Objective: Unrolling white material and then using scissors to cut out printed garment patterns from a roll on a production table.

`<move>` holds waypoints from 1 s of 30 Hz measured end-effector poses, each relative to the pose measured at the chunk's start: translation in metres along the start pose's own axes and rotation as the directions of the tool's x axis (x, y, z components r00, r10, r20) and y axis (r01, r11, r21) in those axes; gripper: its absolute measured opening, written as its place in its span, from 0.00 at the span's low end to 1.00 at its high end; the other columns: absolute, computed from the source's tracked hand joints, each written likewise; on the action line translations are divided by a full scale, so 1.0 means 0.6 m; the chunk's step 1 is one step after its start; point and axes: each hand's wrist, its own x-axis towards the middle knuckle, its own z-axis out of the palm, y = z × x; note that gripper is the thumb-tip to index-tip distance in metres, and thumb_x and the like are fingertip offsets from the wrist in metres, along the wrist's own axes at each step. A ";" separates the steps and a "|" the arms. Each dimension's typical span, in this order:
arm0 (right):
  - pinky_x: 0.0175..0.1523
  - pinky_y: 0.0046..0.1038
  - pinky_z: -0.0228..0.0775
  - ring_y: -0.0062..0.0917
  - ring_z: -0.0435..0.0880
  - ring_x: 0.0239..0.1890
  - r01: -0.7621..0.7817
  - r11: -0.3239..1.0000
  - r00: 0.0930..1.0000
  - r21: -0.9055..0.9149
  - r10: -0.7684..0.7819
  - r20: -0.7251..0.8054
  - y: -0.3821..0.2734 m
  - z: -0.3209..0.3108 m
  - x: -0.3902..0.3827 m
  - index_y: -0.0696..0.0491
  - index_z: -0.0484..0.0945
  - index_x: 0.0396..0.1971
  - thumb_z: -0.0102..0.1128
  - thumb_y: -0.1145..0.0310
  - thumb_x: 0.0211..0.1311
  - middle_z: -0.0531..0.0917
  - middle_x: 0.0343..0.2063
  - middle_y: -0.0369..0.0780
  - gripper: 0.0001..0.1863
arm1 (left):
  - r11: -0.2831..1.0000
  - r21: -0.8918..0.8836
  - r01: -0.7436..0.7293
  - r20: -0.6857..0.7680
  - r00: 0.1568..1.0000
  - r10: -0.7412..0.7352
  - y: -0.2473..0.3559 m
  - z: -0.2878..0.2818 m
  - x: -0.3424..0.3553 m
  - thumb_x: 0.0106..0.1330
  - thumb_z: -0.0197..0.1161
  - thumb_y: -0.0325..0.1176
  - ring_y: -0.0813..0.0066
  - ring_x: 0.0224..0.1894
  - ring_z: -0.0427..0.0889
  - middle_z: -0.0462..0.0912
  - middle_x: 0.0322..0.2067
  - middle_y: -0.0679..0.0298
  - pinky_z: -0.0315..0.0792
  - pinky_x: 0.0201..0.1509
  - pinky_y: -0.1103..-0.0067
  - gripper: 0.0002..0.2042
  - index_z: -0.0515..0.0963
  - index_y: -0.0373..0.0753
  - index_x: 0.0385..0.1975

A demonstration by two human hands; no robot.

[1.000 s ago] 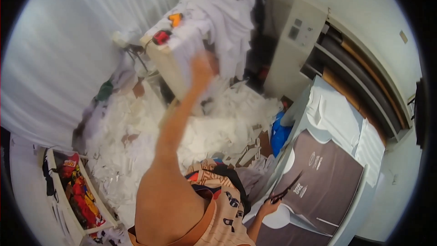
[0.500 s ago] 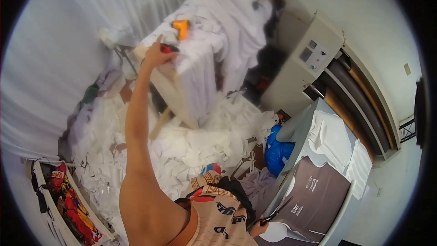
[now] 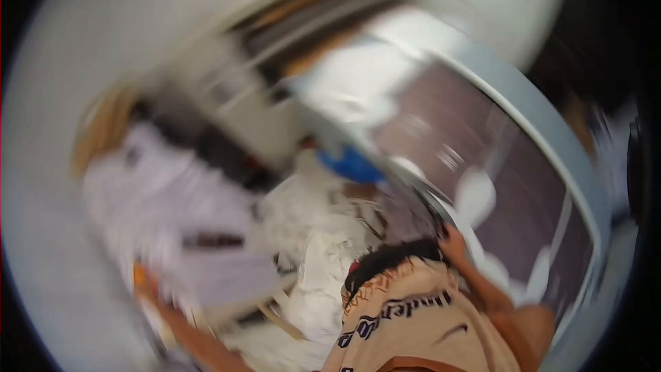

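My left hand (image 3: pixel 148 288), smeared by motion, reaches to the near left edge of a white-cloth-covered stand. A small orange tool (image 3: pixel 140 277) shows right at its fingers; whether they grip it I cannot tell. A blurred dark oblong thing (image 3: pixel 215 240) shows on the white cloth (image 3: pixel 172 200) beyond the hand. On the right, my right hand (image 3: pixel 451 242) is closed around the dark handles of scissors (image 3: pixel 434 201). Their blades point away along the edge of a worktable with brown printed sheet material (image 3: pixel 482 120) on it.
White scraps (image 3: pixel 317 262) are heaped on the floor between the stand and the worktable. A blue bag (image 3: pixel 351 164) lies by the table's left side. A large machine with dark rollers (image 3: pixel 303 21) stands beyond, and white pieces (image 3: pixel 365 72) lie at the table's far end.
My view has swung to the right, bringing the worktable towards the middle. The orange tool, earlier apart from my left hand, now shows at its fingers. The scissors remain in my right hand.
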 end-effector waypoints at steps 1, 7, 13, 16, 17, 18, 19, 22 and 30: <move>0.43 0.44 0.75 0.51 0.84 0.40 0.012 1.000 0.999 0.014 -0.011 -0.040 0.017 0.004 0.003 0.55 0.80 0.47 0.70 0.64 0.49 0.85 0.36 0.52 0.23 | 0.981 -0.122 -0.150 0.002 0.988 0.151 0.130 0.045 0.126 0.74 0.56 0.41 0.62 0.43 0.85 0.86 0.42 0.58 0.78 0.49 0.67 0.17 0.78 0.38 0.55; 0.42 0.43 0.72 0.51 0.82 0.37 -0.329 0.940 0.929 0.096 0.340 -0.144 0.010 -0.059 -0.004 0.54 0.80 0.38 0.73 0.51 0.55 0.84 0.33 0.50 0.23 | 0.738 -0.543 -0.402 0.077 0.851 0.520 0.595 0.108 0.256 0.74 0.57 0.41 0.61 0.46 0.83 0.84 0.46 0.57 0.77 0.50 0.67 0.18 0.75 0.37 0.57; 0.39 0.41 0.72 0.46 0.83 0.32 -0.543 0.821 0.768 0.174 0.570 -0.293 0.096 -0.117 -0.020 0.55 0.79 0.33 0.74 0.45 0.56 0.84 0.26 0.46 0.26 | 0.627 -0.749 -0.214 0.199 0.830 0.521 0.867 -0.030 0.097 0.75 0.57 0.41 0.60 0.49 0.82 0.83 0.50 0.57 0.75 0.51 0.67 0.19 0.73 0.37 0.60; 0.36 0.39 0.73 0.43 0.83 0.28 -0.568 0.774 0.664 0.279 0.631 -0.401 0.186 -0.191 -0.010 0.56 0.79 0.33 0.77 0.50 0.54 0.84 0.24 0.45 0.24 | 0.566 -0.818 -0.099 0.263 0.812 0.522 1.079 -0.154 -0.009 0.75 0.57 0.40 0.59 0.51 0.82 0.82 0.52 0.57 0.75 0.51 0.67 0.20 0.72 0.37 0.61; 0.33 0.39 0.72 0.42 0.82 0.26 -0.499 0.819 0.654 0.284 0.570 -0.497 0.215 -0.215 0.000 0.56 0.79 0.33 0.78 0.52 0.53 0.84 0.24 0.44 0.23 | 0.552 -0.831 -0.060 0.284 0.809 0.515 1.137 -0.192 -0.037 0.75 0.57 0.40 0.59 0.52 0.82 0.81 0.52 0.57 0.74 0.52 0.67 0.20 0.72 0.36 0.61; 0.33 0.40 0.72 0.42 0.81 0.24 -0.491 0.817 0.652 0.301 0.574 -0.495 0.233 -0.230 0.040 0.56 0.78 0.32 0.78 0.51 0.53 0.83 0.22 0.43 0.23 | 0.468 -0.860 -0.204 0.109 0.822 0.560 1.268 -0.123 -0.071 0.75 0.57 0.39 0.53 0.47 0.82 0.82 0.45 0.50 0.73 0.49 0.63 0.17 0.73 0.35 0.56; 0.34 0.41 0.72 0.43 0.82 0.26 -0.579 0.767 0.611 0.277 0.633 -0.476 0.275 -0.252 0.021 0.56 0.78 0.32 0.78 0.51 0.53 0.83 0.23 0.44 0.23 | 0.473 -0.880 0.039 0.377 0.664 0.645 1.433 -0.182 -0.110 0.74 0.59 0.39 0.47 0.43 0.81 0.80 0.40 0.46 0.74 0.48 0.62 0.17 0.74 0.33 0.53; 0.36 0.41 0.72 0.45 0.82 0.31 -0.648 0.740 0.564 0.180 0.625 -0.539 0.371 -0.302 0.031 0.56 0.78 0.34 0.78 0.51 0.53 0.83 0.27 0.47 0.24 | 0.218 -0.819 -0.531 -0.123 0.534 0.837 1.769 -0.040 -0.227 0.69 0.65 0.45 0.47 0.39 0.79 0.80 0.37 0.50 0.71 0.42 0.57 0.21 0.74 0.35 0.53; 0.48 0.40 0.73 0.47 0.82 0.43 -0.882 0.245 0.034 0.402 0.885 -0.464 0.605 -0.308 -0.113 0.57 0.79 0.44 0.77 0.61 0.56 0.84 0.41 0.48 0.22 | 0.101 -0.747 -0.657 -0.234 0.402 0.885 2.337 -0.006 -0.312 0.65 0.68 0.42 0.53 0.45 0.76 0.76 0.43 0.54 0.68 0.45 0.62 0.23 0.73 0.38 0.55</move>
